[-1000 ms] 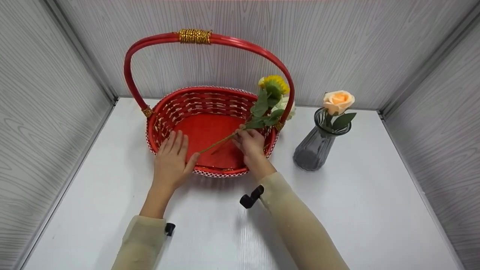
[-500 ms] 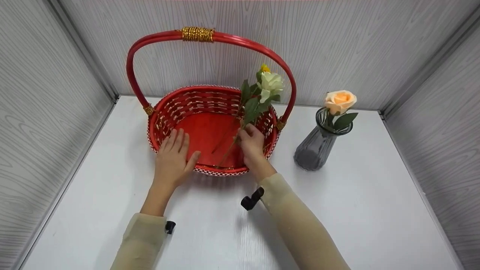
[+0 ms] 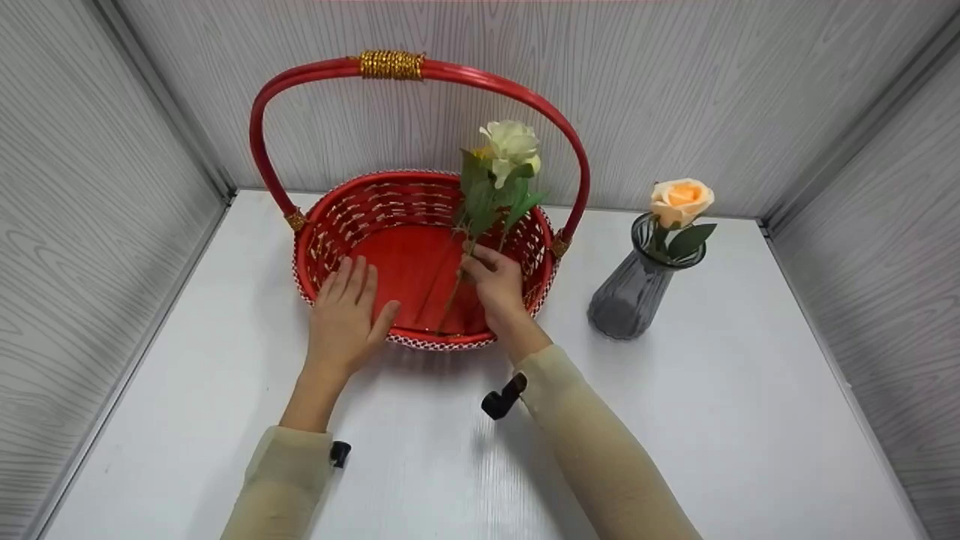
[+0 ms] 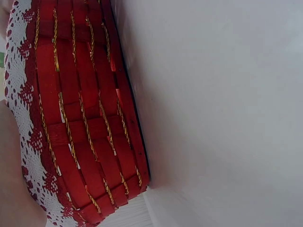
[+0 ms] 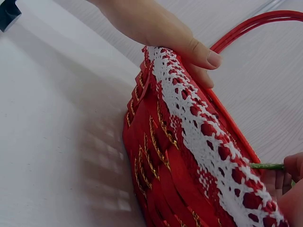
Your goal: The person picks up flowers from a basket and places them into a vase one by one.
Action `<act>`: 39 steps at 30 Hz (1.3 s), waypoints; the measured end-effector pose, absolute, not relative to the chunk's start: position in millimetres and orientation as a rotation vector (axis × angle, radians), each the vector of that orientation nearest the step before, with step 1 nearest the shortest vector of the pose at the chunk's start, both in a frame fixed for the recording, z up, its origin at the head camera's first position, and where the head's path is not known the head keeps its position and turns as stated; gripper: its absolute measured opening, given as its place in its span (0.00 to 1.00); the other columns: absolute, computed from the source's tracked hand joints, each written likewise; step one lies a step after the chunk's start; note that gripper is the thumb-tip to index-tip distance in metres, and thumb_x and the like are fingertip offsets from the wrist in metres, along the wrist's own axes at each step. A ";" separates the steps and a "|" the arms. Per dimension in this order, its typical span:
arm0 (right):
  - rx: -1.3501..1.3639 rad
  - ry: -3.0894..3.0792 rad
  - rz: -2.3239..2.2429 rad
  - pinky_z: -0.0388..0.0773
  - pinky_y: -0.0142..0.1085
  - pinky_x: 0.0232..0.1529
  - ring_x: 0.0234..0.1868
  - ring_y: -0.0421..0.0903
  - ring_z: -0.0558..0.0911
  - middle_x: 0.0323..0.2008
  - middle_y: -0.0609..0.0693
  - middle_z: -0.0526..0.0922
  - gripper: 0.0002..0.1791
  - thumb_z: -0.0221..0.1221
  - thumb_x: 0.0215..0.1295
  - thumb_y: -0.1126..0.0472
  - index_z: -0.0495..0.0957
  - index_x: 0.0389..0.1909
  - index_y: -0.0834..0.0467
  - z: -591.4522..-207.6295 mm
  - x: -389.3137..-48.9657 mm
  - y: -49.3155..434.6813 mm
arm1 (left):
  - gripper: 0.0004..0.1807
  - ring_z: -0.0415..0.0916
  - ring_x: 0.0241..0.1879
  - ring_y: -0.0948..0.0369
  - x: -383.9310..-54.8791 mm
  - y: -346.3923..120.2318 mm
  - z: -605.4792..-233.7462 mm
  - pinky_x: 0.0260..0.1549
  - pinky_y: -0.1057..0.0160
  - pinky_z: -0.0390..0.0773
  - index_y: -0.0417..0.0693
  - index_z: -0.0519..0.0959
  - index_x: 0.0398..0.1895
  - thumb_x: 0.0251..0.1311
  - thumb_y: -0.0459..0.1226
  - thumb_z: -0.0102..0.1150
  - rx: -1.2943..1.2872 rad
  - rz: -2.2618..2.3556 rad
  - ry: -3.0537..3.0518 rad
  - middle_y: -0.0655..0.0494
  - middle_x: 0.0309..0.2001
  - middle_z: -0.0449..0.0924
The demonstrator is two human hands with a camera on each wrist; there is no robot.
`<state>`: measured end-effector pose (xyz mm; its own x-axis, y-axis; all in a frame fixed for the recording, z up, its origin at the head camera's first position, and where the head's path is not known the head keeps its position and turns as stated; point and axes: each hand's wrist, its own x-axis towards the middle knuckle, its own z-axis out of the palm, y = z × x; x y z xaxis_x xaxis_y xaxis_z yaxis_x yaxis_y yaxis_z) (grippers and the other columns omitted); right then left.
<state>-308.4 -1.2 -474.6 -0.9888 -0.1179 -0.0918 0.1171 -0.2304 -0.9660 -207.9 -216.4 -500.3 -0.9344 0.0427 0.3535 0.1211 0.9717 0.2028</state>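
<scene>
Rose (image 3: 681, 201) in vase (image 3: 628, 300), basket (image 3: 401, 255) at left

White flower (image 3: 511, 146) in red basket (image 3: 394, 247)

Red basket (image 3: 401, 206) and grey vase (image 3: 628, 300) on a white table (image 3: 720, 405)

A: Text check from where I stand: any lettering, labels or numbers legible?
B: None I can read from here.
A: Brands, signs?
B: None readable either.
</scene>
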 end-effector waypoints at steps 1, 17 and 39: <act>-0.014 1.836 -2.345 0.83 0.35 0.41 0.35 0.44 0.83 0.42 0.55 0.84 0.16 0.59 0.70 0.68 0.79 0.56 0.68 -474.6 -308.3 -1.4 | 0.40 0.43 0.79 0.48 -208.0 -216.6 -500.5 0.77 0.48 0.44 0.43 0.56 0.77 0.70 0.60 0.40 -0.119 -0.310 -2.765 0.44 0.77 0.54; -0.065 1.662 -2.379 0.85 0.40 0.44 0.37 0.49 0.84 0.40 0.62 0.83 0.11 0.60 0.69 0.66 0.83 0.50 0.65 -468.2 -313.4 11.4 | 0.40 0.44 0.79 0.46 -210.0 -214.8 -500.9 0.76 0.46 0.45 0.42 0.58 0.76 0.70 0.59 0.41 -0.152 -0.312 -2.772 0.42 0.76 0.56; -0.190 1.702 -2.143 0.84 0.34 0.39 0.33 0.43 0.81 0.32 0.51 0.83 0.07 0.59 0.71 0.65 0.82 0.44 0.64 -434.2 -301.6 72.8 | 0.41 0.44 0.79 0.45 -209.1 -218.0 -498.9 0.76 0.45 0.45 0.42 0.58 0.76 0.70 0.60 0.41 -0.163 -0.274 -2.778 0.41 0.76 0.57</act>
